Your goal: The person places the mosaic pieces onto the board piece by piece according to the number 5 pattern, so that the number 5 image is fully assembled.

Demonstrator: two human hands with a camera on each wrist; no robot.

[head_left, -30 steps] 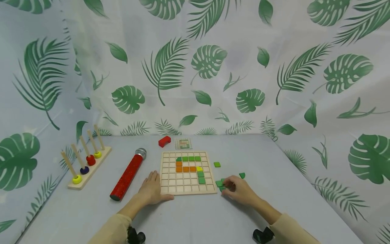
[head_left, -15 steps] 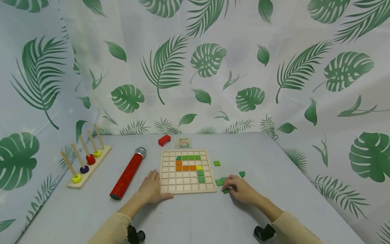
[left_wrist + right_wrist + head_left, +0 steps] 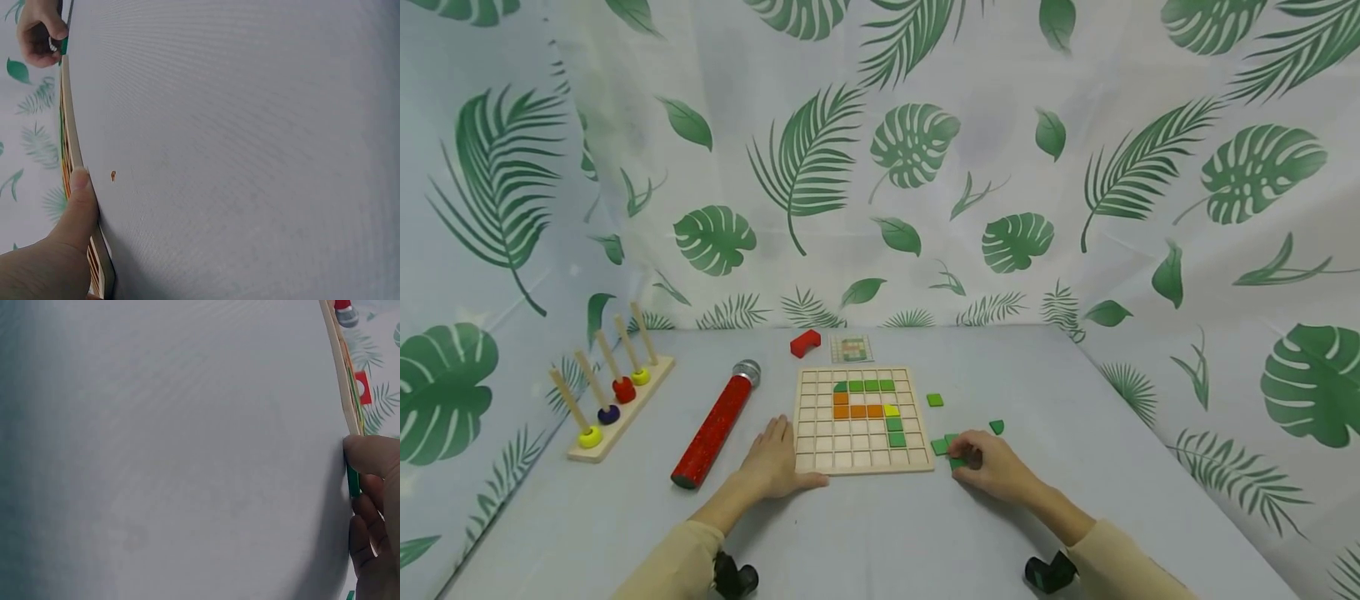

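Observation:
A wooden grid board [image 3: 865, 460] lies mid-table, bearing green, orange and yellow tiles in some of its squares. My left hand [image 3: 769, 467] rests flat at its left edge with fingers straight; the thumb [image 3: 80, 194] lies along the near edge. Just right of the board, my right hand [image 3: 996, 468] pinches a green tile [image 3: 354, 481] between thumb and fingers, low over the table. Another green tile [image 3: 939, 447] lies beside those fingertips, and one more is partly hidden behind them. Farther off are a green square tile [image 3: 935, 400] and a green rounded tile [image 3: 997, 427].
A red microphone-shaped tube [image 3: 713, 433] lies left of my left hand. Beyond it stands a wooden peg rack [image 3: 632, 411] with coloured rings. Behind the board are a red arch-shaped block [image 3: 805, 343] and a small pattern card [image 3: 852, 348]. Leaf-printed cloth walls [image 3: 940, 275] border the table.
My right hand has shifted slightly right, and the green tile in its fingers has turned and moved a little. My left hand has stayed at the board's edge.

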